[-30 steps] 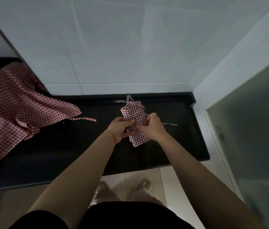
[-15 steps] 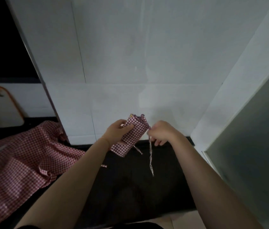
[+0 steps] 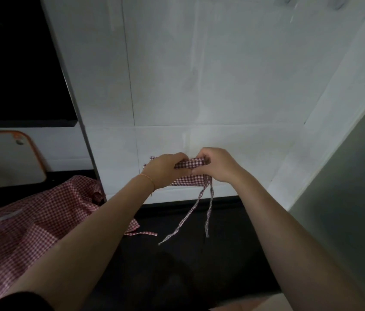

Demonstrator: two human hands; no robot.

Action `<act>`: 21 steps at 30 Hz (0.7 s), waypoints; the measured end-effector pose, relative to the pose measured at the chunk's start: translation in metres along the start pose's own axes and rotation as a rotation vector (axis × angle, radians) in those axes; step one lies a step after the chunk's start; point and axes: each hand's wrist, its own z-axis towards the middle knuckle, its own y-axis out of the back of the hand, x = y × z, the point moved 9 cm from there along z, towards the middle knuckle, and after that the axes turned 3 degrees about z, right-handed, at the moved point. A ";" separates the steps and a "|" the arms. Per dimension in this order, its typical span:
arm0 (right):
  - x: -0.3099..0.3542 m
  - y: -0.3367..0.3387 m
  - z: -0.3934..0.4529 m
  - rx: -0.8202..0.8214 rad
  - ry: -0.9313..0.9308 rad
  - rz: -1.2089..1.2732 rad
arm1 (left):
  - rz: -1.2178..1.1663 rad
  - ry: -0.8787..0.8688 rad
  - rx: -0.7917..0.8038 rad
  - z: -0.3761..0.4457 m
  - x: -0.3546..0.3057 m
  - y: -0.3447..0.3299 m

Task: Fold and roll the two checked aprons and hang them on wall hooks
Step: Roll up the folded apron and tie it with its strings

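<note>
A rolled red-and-white checked apron (image 3: 188,164) is held up in front of the white tiled wall, lying roughly level. My left hand (image 3: 165,170) grips its left part and my right hand (image 3: 216,164) grips its right end, both with curled fingers. Two thin checked ties (image 3: 208,209) hang down from the roll's right end over the black counter (image 3: 199,265). The second checked apron (image 3: 31,223) lies spread and crumpled on the counter at the left. Two blurred shapes high on the wall at the top right may be hooks (image 3: 336,4).
A white cutting board with an orange rim (image 3: 8,160) leans against the wall at the left. A grey vertical edge (image 3: 73,104) divides the dark opening at upper left from the tiled wall. A frosted glass panel (image 3: 345,209) closes the right side.
The camera has tilted up toward the wall. The roll was lifted off the counter and turned level between both hands. My right hand moved from the tie onto the roll's end.
</note>
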 end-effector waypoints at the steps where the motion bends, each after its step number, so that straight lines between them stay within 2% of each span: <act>1: 0.002 0.004 0.000 -0.044 0.016 -0.003 | -0.035 0.015 0.021 0.000 0.003 -0.001; 7: 0.004 0.007 0.004 -0.147 0.040 0.131 | -0.099 0.042 -0.030 0.003 0.018 0.008; 10: -0.006 0.005 0.004 -0.097 -0.061 0.196 | -0.098 0.084 -0.078 0.003 0.027 0.015; 15: -0.021 0.006 0.005 -0.088 -0.131 0.090 | -0.127 0.119 -0.102 0.003 0.041 0.023; 19: -0.016 0.014 0.006 -0.104 -0.145 0.043 | 0.000 0.092 -0.068 0.004 0.039 0.022; 21: -0.018 0.010 0.008 0.005 -0.212 0.073 | 0.069 0.067 -0.052 0.005 0.040 0.021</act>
